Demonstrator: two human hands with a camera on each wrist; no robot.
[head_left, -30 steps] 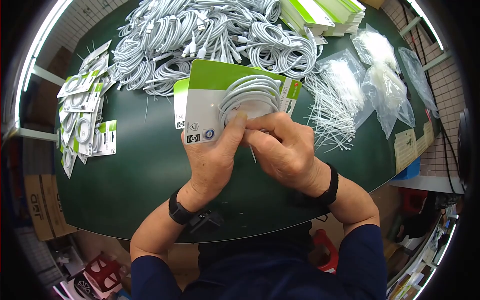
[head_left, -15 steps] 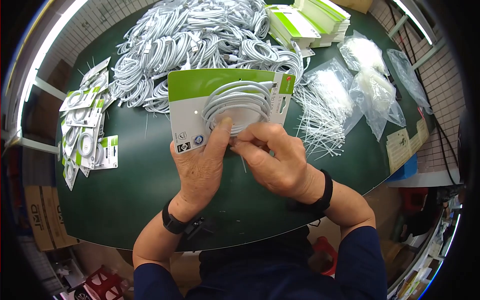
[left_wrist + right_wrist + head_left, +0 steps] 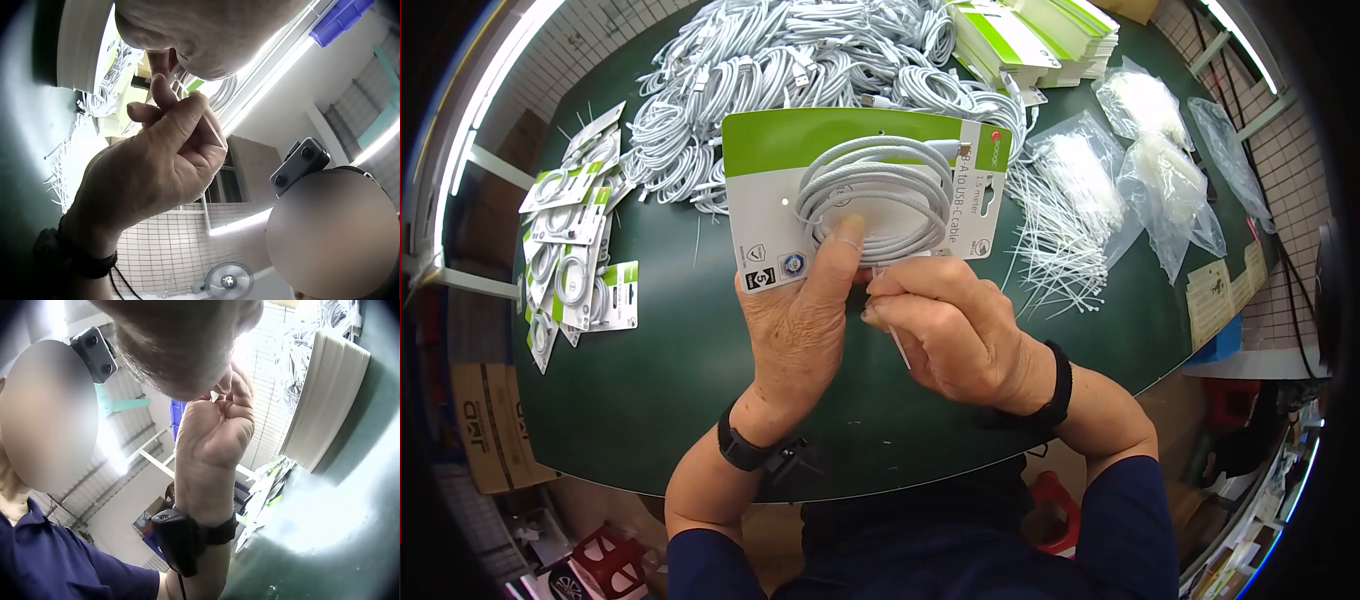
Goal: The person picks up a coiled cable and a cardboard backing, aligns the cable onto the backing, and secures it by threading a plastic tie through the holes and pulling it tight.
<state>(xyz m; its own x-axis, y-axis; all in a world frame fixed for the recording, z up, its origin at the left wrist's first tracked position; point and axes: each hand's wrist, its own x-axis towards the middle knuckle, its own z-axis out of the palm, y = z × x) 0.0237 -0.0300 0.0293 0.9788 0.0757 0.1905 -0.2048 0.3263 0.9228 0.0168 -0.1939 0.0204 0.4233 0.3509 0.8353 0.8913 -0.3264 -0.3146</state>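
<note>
My left hand grips a green and white packaging card by its lower edge, thumb on the front. Under that thumb lies a coiled white USB cable, its connector pointing right. Just below the coil, the thumb and fingers of my right hand pinch a thin white cable tie, its tail hanging downward. In the left wrist view the right hand is close under the left hand. The back of the card is hidden in the head view.
A heap of coiled cables spreads along the back. Carded cables pile up at left. Stacked cards stand at the back right, near loose cable ties and plastic bags. Another card stack shows in the right wrist view.
The card has turned to face the head camera more squarely and shifted left. The right hand has drawn slightly down from the coil, and more of the cable tie's tail shows.
</note>
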